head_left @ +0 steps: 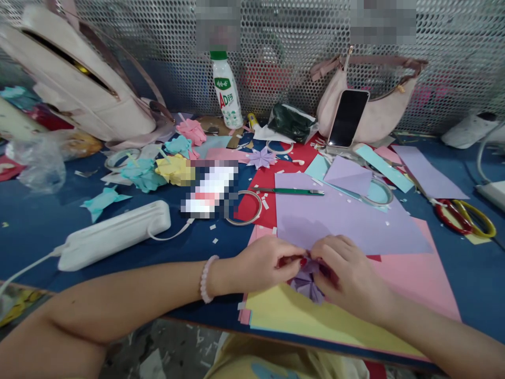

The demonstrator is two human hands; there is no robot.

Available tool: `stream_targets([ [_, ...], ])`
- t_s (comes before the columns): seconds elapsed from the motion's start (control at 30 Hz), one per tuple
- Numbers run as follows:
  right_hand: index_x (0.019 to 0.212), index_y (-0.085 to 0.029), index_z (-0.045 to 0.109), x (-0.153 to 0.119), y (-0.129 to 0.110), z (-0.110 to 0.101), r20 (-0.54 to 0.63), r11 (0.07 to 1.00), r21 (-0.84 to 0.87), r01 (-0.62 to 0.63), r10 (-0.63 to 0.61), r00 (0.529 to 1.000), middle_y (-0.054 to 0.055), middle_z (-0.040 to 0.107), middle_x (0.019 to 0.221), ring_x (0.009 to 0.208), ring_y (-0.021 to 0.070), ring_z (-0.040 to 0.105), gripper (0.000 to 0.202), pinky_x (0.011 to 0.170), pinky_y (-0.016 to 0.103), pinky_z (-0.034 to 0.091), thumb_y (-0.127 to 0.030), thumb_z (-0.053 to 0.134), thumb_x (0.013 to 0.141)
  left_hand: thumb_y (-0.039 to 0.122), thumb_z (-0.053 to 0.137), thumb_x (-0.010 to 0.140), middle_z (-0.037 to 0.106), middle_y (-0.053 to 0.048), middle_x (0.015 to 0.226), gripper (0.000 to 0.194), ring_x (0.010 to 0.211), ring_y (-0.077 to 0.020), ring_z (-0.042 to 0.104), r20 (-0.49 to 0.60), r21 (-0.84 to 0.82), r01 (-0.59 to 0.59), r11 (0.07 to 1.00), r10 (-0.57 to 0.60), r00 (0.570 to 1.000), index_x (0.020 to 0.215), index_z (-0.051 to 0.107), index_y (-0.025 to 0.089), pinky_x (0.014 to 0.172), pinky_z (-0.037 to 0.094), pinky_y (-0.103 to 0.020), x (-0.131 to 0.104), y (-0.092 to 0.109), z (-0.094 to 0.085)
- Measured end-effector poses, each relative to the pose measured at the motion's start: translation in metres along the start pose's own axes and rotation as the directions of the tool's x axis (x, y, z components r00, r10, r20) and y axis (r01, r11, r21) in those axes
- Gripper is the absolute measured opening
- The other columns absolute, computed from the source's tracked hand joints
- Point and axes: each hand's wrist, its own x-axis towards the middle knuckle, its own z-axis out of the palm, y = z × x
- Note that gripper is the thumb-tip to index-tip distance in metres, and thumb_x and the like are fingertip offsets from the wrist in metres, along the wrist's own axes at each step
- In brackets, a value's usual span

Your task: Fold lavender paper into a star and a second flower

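Both hands meet over stacked coloured paper near the table's front edge. My left hand (272, 263) is closed in a pinch on a folded purple paper flower (307, 287). My right hand (345, 271) grips the same flower from the other side, its fingers curled around it. The flower's pointed petals show below the fingers; its upper part is mostly hidden. Under the hands lie a yellow sheet (315, 326), a pink sheet (418, 284) and a large purple sheet (311, 221). A green craft knife (300, 192) rests across the purple sheet's far edge.
Scissors (453, 218) lie at the right. A tape roll (246, 208), a lit phone (213, 189) and a white power strip (114, 237) are at the left. Behind stand a bottle (226, 95), a dark phone (349, 118) and bags; folded flowers (144, 173) sit at left.
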Motion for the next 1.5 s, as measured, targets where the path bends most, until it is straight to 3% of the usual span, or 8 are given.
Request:
stream_targets([
  [0.27,0.081,-0.016,0.056,0.0018,0.0029,-0.0034,0.026,0.995,-0.071,0.069,-0.067,0.997,0.004,0.058,0.071,0.067,0.0181,0.05,0.017,0.064,0.031,0.031,-0.009,0.042,0.088,0.019,0.048,0.091,0.064,-0.003,0.065,0.02,0.057,-0.0113,0.052,0.0,0.038,-0.047,0.998,0.047,0.999,0.085,0.066,0.012,0.054,0.037,-0.021,0.0001,-0.0011,-0.0007],
  [0.53,0.075,-0.016,0.056,0.0014,0.0036,-0.0028,0.022,0.991,-0.099,0.088,-0.086,0.996,0.003,0.056,0.065,0.064,0.0171,0.048,0.022,0.063,0.03,0.028,-0.009,0.041,0.089,0.02,0.057,0.089,0.067,-0.003,0.071,0.013,0.062,-0.0135,0.058,0.029,0.035,-0.045,0.998,0.044,0.999,0.09,0.067,0.013,0.059,0.041,-0.022,0.0006,-0.0021,-0.0005],
  [0.9,0.072,-0.016,0.057,0.0014,0.0038,-0.0051,0.028,0.979,-0.125,0.163,-0.161,0.987,0.002,0.056,0.064,0.062,0.0162,0.045,0.025,0.061,0.031,0.027,-0.01,0.04,0.09,0.026,0.062,0.088,0.067,-0.003,0.07,0.018,0.059,-0.0121,0.055,0.042,0.048,-0.062,0.997,0.06,0.997,0.096,0.068,0.011,0.055,0.038,-0.021,-0.0002,-0.0084,0.0002],
  [1.1,0.076,-0.017,0.056,0.0022,0.0007,-0.0035,0.001,0.982,-0.091,0.166,-0.167,0.986,0.002,0.057,0.065,0.061,0.0154,0.047,0.022,0.06,0.03,0.027,-0.009,0.04,0.089,0.025,0.069,0.082,0.066,0.0,0.068,0.012,0.058,-0.0103,0.054,0.058,0.044,-0.013,0.999,0.011,0.998,0.085,0.068,0.014,0.054,0.037,-0.02,0.0001,-0.0069,0.002],
  [1.5,0.09,-0.017,0.057,-0.0002,0.0001,-0.0023,0.053,0.986,0.012,0.169,-0.169,0.984,0.002,0.058,0.067,0.062,0.0154,0.048,0.021,0.059,0.029,0.032,-0.009,0.037,0.092,0.024,0.067,0.084,0.06,0.001,0.063,0.013,0.056,-0.0096,0.05,0.05,0.097,-0.062,0.993,0.057,0.997,0.077,0.063,0.014,0.052,0.034,-0.02,-0.0012,-0.0048,0.0022],
])
